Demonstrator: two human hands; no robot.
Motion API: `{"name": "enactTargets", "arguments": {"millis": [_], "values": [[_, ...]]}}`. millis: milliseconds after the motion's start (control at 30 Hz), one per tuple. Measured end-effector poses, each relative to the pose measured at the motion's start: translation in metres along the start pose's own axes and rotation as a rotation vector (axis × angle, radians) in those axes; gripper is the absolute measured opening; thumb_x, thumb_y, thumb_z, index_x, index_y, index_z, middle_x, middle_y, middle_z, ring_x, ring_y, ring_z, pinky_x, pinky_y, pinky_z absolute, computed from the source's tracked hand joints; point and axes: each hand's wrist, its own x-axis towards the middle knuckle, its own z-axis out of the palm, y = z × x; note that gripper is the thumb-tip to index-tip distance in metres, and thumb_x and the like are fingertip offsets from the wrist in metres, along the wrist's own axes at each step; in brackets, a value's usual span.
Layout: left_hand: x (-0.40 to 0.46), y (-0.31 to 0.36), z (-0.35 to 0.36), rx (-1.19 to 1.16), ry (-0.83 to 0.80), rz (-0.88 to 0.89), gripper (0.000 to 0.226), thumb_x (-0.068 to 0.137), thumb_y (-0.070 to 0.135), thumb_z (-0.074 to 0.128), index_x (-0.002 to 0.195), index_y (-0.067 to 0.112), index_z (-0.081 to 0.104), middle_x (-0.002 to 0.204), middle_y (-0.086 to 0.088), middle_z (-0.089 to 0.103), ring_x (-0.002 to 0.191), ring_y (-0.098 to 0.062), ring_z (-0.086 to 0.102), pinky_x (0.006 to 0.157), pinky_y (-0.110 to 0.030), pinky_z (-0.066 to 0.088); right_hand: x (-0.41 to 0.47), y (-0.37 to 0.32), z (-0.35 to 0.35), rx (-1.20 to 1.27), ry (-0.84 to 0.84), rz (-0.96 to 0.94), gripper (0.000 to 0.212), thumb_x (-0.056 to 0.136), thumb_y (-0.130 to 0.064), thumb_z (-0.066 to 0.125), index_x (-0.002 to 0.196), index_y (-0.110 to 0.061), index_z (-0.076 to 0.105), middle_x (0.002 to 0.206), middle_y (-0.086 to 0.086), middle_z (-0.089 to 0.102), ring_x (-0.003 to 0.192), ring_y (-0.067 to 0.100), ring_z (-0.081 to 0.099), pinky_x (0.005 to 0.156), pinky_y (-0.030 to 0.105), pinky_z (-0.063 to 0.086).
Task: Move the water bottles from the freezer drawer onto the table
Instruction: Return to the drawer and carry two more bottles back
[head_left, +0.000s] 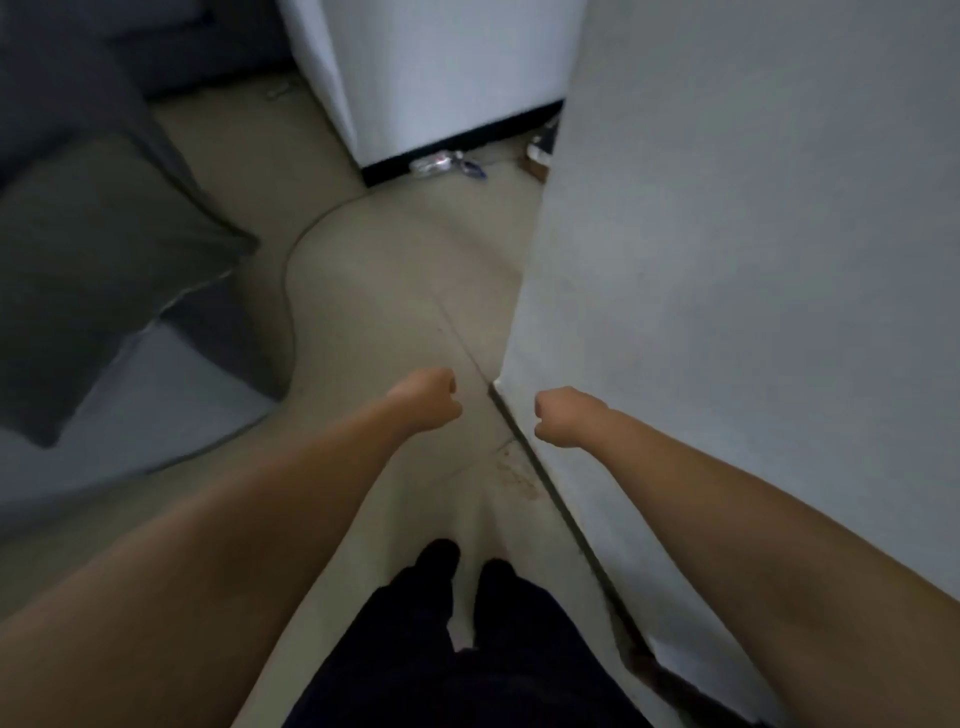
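Observation:
Both my arms reach forward and down over a beige tiled floor. My left hand (427, 399) is curled into a fist with nothing in it. My right hand (562, 415) is also a closed fist, empty, close to the lower corner of a large white panel (727, 260) that fills the right side. A second white appliance body (441, 67) with a black base stands ahead at the top. No water bottles, no freezer drawer and no table are in view. The picture is blurred.
A dark grey sofa with a cushion (93, 249) stands at the left. A thin cable (291, 270) curves across the floor. Small litter (447, 163) lies by the appliance's black base. My dark trousers and feet (467, 623) are at the bottom.

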Motion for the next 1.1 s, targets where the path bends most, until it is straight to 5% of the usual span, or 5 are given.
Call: {"name": "enactTargets", "arguments": {"millis": [200,500,767,900,1100], "values": [[-0.055,-0.071,0.015,-0.225,0.121,-0.289,0.040,0.090,0.022,0.057,0.128,0.007,0.053,0.127,-0.017,0.058,0.117,-0.032,0.054,0.091,-0.030,0.044,0.023,-0.076,-0.005,-0.284,-0.034,-0.251,0.021,0.092,-0.015,0.046,0.107,-0.006,0.057,0.123,0.017,0.059,0.099,0.030,0.057,0.082,0.033,0.045],[-0.187,-0.209,0.052,-0.490,0.328,-0.717,0.037,0.089,0.018,0.058,0.124,0.004,0.056,0.129,-0.017,0.056,0.116,-0.032,0.055,0.092,-0.031,0.044,-0.012,-0.251,0.043,-0.579,-0.048,-0.630,0.040,0.097,-0.018,0.044,0.133,-0.003,0.051,0.137,0.017,0.052,0.124,0.033,0.051,0.098,0.034,0.044],[-0.292,-0.335,0.073,-0.574,0.369,-0.840,0.037,0.091,0.017,0.055,0.125,0.004,0.056,0.128,-0.017,0.057,0.118,-0.031,0.054,0.093,-0.031,0.044,-0.056,-0.407,0.107,-0.736,-0.060,-0.766,0.018,0.096,-0.017,0.043,0.095,-0.005,0.056,0.101,0.012,0.056,0.097,0.028,0.052,0.074,0.029,0.035],[-0.344,-0.400,0.069,-0.576,0.407,-0.883,0.026,0.089,0.016,0.056,0.110,0.002,0.062,0.123,-0.021,0.061,0.114,-0.032,0.057,0.090,-0.032,0.046,-0.077,-0.481,0.137,-0.760,-0.062,-0.802,0.034,0.096,-0.017,0.042,0.124,-0.002,0.052,0.126,0.017,0.054,0.114,0.032,0.054,0.084,0.033,0.043],[-0.422,-0.486,0.084,-0.649,0.442,-1.000,0.015,0.084,0.013,0.054,0.084,0.000,0.062,0.103,-0.023,0.066,0.097,-0.035,0.064,0.072,-0.033,0.047,-0.110,-0.587,0.185,-0.830,-0.086,-0.911,0.033,0.096,-0.019,0.042,0.114,0.000,0.062,0.120,0.017,0.061,0.104,0.034,0.059,0.078,0.033,0.045]]}}
